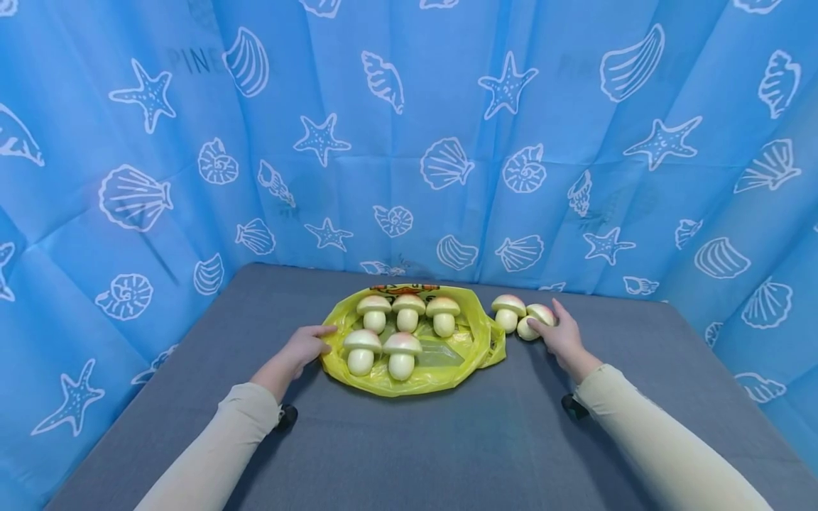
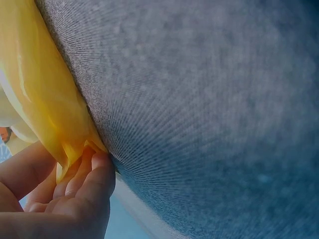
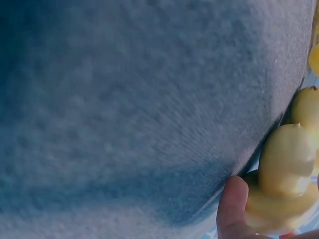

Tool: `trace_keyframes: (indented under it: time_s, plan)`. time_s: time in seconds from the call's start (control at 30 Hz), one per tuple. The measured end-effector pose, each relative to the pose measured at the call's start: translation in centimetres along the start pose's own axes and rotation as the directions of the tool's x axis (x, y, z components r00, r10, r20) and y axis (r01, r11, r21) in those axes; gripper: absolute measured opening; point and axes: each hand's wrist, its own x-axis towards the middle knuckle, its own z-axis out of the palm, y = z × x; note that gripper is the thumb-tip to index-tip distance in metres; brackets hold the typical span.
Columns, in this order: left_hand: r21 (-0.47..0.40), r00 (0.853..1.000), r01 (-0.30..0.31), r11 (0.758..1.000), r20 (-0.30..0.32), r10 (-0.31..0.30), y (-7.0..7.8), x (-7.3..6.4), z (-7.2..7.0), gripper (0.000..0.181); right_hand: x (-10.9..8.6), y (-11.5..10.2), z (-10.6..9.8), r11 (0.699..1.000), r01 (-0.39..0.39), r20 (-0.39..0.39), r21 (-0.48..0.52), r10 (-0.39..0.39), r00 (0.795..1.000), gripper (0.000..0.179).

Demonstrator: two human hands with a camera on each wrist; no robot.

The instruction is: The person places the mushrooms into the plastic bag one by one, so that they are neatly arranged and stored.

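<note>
A yellow plastic bag lies spread with its mouth up. Inside it stand several toy mushrooms with pale stems and rounded caps, three in a back row and two in front, one of them a front mushroom. My left hand pinches the bag's left edge; in the left wrist view the yellow film bunches between thumb and fingers. Right of the bag, my right hand grips a tilted mushroom by its cap, the stem pointing toward the bag. Another mushroom stands upright just left of it.
A grey cloth-covered table extends under everything. Behind it and along both sides hangs a blue curtain printed with white shells and starfish. The bag's gathered right end reaches close to the upright mushroom outside.
</note>
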Motion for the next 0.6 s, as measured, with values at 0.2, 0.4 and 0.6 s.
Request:
trace_keyframes:
  time_s: [0.2,0.4,0.6]
  plan:
    - [-0.009,1.0,-0.006,1.0,-0.008,0.006,-0.03,-0.11,0.06,0.053,0.42,0.2,-0.02,0.999,-0.038,-0.009,-0.004,0.038,0.999,0.074]
    - [-0.011,1.0,0.004,1.0,-0.016,-0.004,0.17,-0.18,0.12,0.054,0.46,0.42,-0.27,0.999,-0.05,-0.034,0.014,0.05,0.998,0.07]
    - [-0.015,1.0,-0.003,1.0,-0.003,0.003,0.01,-0.25,-0.02,0.053,-0.02,0.73,-0.87,0.997,-0.054,-0.043,0.046,0.056,0.998,0.07]
